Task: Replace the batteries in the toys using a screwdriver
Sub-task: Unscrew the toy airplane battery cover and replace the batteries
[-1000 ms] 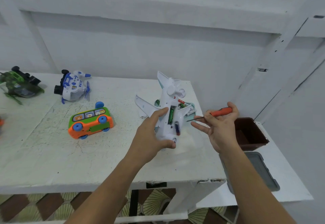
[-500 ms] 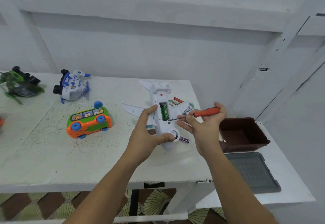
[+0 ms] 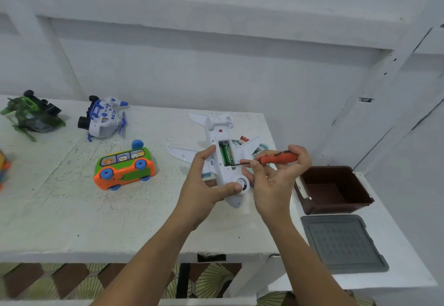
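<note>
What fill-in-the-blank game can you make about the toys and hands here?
The right hand holds a screwdriver with an ____ handle.
The left hand grips the white plane, whose open compartment shows a ____ battery.
The orange-and-green bus has ____ wheels.
Missing words: orange, green, blue.

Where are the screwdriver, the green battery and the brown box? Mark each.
screwdriver (image 3: 278, 158), head view, orange handle.
green battery (image 3: 226, 154), head view, middle of its casing.
brown box (image 3: 336, 177), head view, inner far wall.
</note>
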